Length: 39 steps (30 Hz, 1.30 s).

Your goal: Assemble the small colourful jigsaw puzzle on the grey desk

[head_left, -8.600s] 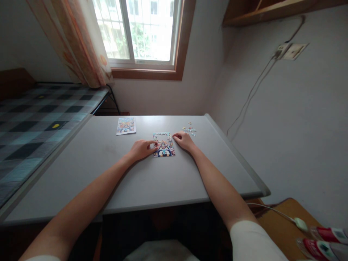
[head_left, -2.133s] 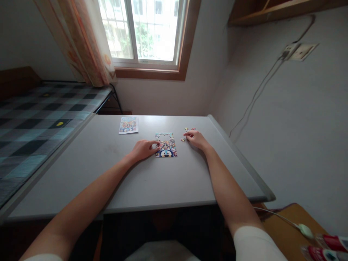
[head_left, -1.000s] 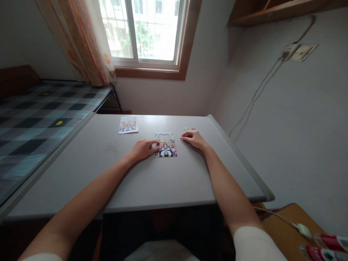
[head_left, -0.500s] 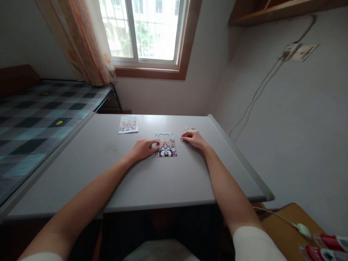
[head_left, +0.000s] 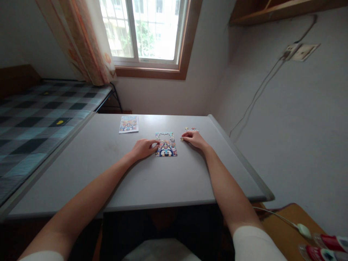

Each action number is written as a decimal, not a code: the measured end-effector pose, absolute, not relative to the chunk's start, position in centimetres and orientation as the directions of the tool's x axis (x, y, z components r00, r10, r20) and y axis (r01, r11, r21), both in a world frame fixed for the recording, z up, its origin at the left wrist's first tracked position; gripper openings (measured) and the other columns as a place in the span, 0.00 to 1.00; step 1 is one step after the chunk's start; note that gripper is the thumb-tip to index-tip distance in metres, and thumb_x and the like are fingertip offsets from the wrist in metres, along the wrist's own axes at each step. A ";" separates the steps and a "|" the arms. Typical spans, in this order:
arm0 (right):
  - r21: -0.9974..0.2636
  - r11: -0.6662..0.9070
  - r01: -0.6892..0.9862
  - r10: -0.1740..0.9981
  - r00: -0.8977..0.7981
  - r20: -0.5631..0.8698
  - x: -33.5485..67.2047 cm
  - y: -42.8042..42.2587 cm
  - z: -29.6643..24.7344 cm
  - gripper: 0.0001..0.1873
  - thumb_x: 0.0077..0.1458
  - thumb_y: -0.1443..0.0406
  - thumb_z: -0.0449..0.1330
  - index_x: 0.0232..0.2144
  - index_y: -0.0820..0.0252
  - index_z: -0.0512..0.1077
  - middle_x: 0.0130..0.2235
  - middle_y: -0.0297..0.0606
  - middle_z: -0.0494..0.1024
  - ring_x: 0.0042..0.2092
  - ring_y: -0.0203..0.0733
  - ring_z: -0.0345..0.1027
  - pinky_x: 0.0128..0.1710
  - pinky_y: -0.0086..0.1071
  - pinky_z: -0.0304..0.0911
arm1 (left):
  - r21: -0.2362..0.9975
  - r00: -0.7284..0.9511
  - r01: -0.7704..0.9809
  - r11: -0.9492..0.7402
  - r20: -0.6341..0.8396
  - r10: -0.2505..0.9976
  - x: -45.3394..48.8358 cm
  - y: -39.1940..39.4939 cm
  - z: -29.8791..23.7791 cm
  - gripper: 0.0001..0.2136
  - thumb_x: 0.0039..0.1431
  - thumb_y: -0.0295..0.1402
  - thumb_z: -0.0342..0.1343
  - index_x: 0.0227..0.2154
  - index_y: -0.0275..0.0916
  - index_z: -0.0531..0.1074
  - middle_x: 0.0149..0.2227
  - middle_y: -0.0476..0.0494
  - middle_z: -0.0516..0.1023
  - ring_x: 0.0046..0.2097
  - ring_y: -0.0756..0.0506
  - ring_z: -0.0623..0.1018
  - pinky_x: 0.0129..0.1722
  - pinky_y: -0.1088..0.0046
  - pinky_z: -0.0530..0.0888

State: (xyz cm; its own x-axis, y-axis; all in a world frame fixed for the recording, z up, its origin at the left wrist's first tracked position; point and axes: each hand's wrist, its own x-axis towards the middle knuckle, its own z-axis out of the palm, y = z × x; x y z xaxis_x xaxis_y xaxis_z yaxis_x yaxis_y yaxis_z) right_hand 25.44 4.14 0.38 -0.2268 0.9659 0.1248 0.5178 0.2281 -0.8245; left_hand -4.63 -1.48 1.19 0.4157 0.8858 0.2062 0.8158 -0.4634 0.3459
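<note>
A colourful jigsaw puzzle (head_left: 167, 149) lies on the grey table (head_left: 163, 181), with a bare gap inside its frame near the far end. My left hand (head_left: 144, 148) rests at the puzzle's left edge, thumb and forefinger apart, nothing between them. To the right of the puzzle, my right hand (head_left: 193, 139) pinches a small puzzle piece (head_left: 181, 139) at its fingertips, close to the tabletop. Just beyond that hand lie several loose pieces (head_left: 193, 128), partly hidden by it.
A printed picture sheet (head_left: 128, 124) lies at the back left of the table. On the left stands a bed with a checked mattress (head_left: 59, 105). A cable (head_left: 257, 94) hangs down the right wall. Red-labelled bottles (head_left: 317, 252) are at the lower right.
</note>
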 end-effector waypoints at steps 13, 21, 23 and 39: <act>-0.821 0.233 0.520 0.965 -0.230 0.129 25.4 4.1 0.3 0.07 0.46 0.66 0.62 0.29 0.63 0.77 0.32 0.40 0.81 0.34 0.39 0.72 0.37 0.30 0.65 | 0.345 0.412 0.823 -0.451 0.184 0.892 -4.6 -1.6 1.3 0.20 0.61 0.47 0.48 0.46 0.45 0.78 0.22 0.50 0.73 0.24 0.49 0.70 0.27 0.76 0.59; -0.811 0.235 0.535 0.965 -0.229 0.128 25.6 4.3 0.0 0.08 0.46 0.65 0.61 0.30 0.63 0.77 0.32 0.40 0.81 0.34 0.39 0.72 0.36 0.30 0.65 | 0.349 0.414 0.814 -0.465 0.212 0.885 -4.7 -1.3 0.9 0.19 0.61 0.47 0.48 0.45 0.46 0.78 0.21 0.51 0.72 0.24 0.49 0.69 0.26 0.75 0.58; -0.809 0.240 0.537 0.964 -0.230 0.133 25.6 4.3 0.0 0.08 0.46 0.64 0.61 0.30 0.63 0.78 0.32 0.40 0.81 0.34 0.39 0.72 0.36 0.30 0.65 | 0.346 0.415 0.814 -0.466 0.216 0.884 -4.7 -1.3 0.9 0.19 0.61 0.47 0.48 0.45 0.46 0.78 0.21 0.51 0.71 0.24 0.49 0.69 0.26 0.75 0.58; -0.803 0.249 0.542 0.962 -0.234 0.140 25.5 4.2 0.2 0.09 0.46 0.64 0.61 0.30 0.63 0.78 0.32 0.39 0.80 0.33 0.38 0.71 0.36 0.30 0.65 | 0.305 0.406 0.845 -0.438 0.167 0.899 -4.7 -1.2 1.0 0.21 0.61 0.47 0.48 0.49 0.44 0.77 0.24 0.49 0.76 0.27 0.47 0.73 0.29 0.74 0.63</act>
